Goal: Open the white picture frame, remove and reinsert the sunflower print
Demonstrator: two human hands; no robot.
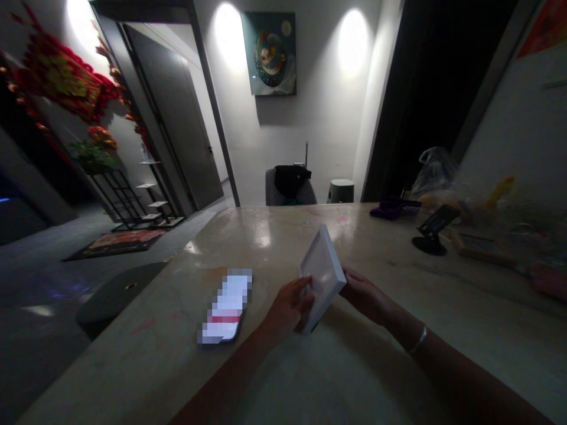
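Note:
A thin white frame-like box [325, 274] is held up on its edge, tilted, above the marble table. My left hand [290, 307] is at its left face, fingers bent against the inside of the raised rim. On the other side my right hand [365, 295] grips the right edge, its fingertips partly hidden behind the box. A silver bangle is on the right wrist. To the left of my left hand a phone [227, 307] lies on the table with its screen lit and blurred out.
The marble table [266, 242] spreads around the hands. At the right stand a black phone stand [436, 230], a purple cloth item [394, 208] and a clear plastic bag [434, 171]. Beyond the far edge is a chair [271, 188]; a dark stool [119, 292] is at the left.

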